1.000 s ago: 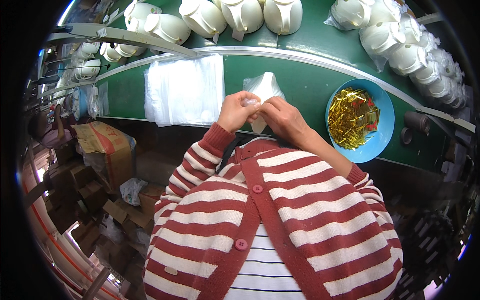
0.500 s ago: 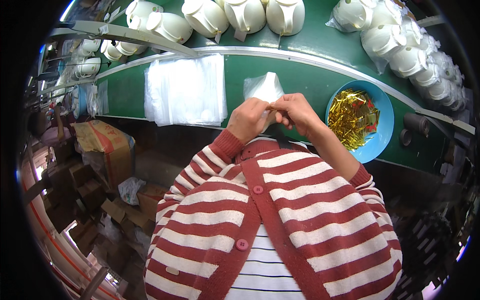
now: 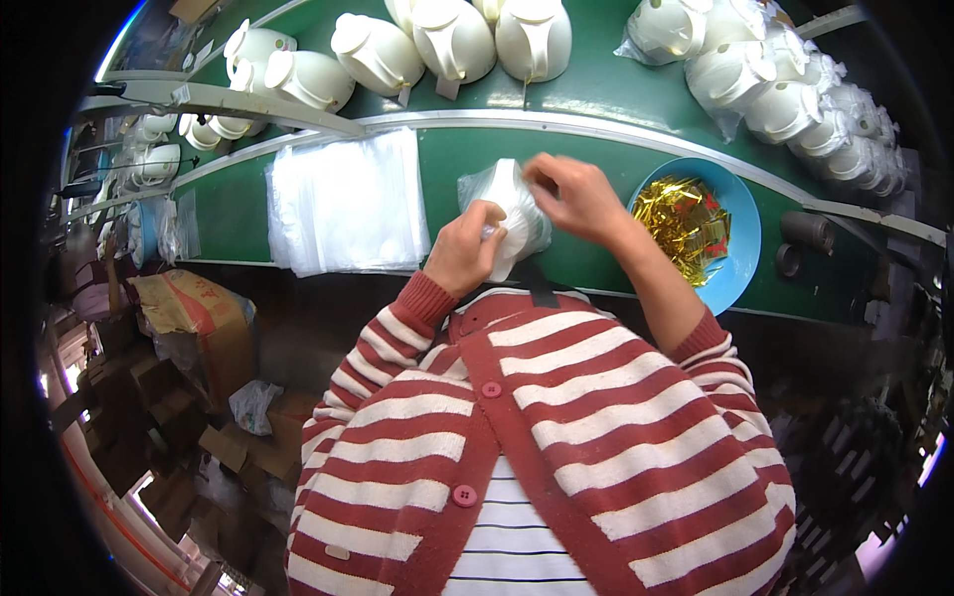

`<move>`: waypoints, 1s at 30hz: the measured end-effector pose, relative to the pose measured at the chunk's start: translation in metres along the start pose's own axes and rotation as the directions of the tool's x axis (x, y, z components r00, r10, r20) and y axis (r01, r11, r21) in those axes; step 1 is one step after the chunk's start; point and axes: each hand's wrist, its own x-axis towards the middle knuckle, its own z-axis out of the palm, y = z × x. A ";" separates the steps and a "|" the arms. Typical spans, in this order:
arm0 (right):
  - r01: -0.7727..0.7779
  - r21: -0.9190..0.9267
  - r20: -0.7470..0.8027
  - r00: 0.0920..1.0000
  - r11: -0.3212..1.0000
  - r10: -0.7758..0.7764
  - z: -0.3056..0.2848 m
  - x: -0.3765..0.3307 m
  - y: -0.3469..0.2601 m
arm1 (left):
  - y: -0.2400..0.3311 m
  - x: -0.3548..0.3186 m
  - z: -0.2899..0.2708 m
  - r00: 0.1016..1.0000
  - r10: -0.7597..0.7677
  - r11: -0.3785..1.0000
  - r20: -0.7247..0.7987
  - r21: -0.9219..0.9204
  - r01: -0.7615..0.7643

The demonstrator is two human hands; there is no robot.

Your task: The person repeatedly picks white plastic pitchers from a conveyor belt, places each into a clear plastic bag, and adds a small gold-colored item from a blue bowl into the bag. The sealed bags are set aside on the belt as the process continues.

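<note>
A white pitcher (image 3: 515, 221) in a clear plastic bag stands on the green bench close in front of me. My left hand (image 3: 463, 248) is closed on the bag at the pitcher's left side, with clear film showing between the fingers. Over the right of the pitcher hangs my right hand (image 3: 581, 202), its fingers curled and their tips smeared by motion. Whether anything is between those tips cannot be made out. To the right sits a blue basin (image 3: 747, 223) with many gold twist ties (image 3: 681, 214) in it. A stack of clear plastic bags (image 3: 348, 204) lies to the left.
Beyond a pale metal rail (image 3: 596, 132), several unwrapped white pitchers (image 3: 452, 45) stand at the back. Bagged white pitchers (image 3: 785, 104) crowd the far right. A dark cylinder (image 3: 807, 231) lies right of the basin. On the floor at left are cardboard boxes (image 3: 199, 323).
My hands were together at the top of the bag and have come apart. The right hand has lifted up and away; the left has dropped onto the bag's left side. The view has shifted slightly.
</note>
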 end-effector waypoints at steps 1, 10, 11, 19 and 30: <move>0.070 -0.118 -0.015 0.997 0.991 -0.072 -0.014 0.013 0.000 | -0.001 0.005 0.000 0.998 0.060 0.998 0.021 0.007 -0.060; -0.012 -0.104 0.298 0.954 0.995 0.043 -0.027 0.013 0.104 | -0.017 0.019 -0.034 0.991 0.048 0.992 -0.127 -0.106 -0.061; -0.052 -0.141 0.187 0.979 0.989 0.078 -0.044 0.002 0.113 | -0.036 0.015 -0.043 0.972 -0.073 0.988 -0.221 -0.147 0.041; -0.561 0.423 -0.391 0.595 0.711 0.702 -0.126 -0.013 0.221 | -0.258 -0.014 -0.053 0.489 -0.802 0.589 -0.344 -0.315 0.745; -0.735 0.310 -0.607 0.335 0.603 0.721 -0.113 0.021 0.278 | -0.280 0.028 -0.018 0.680 -0.642 0.713 -0.353 0.050 0.699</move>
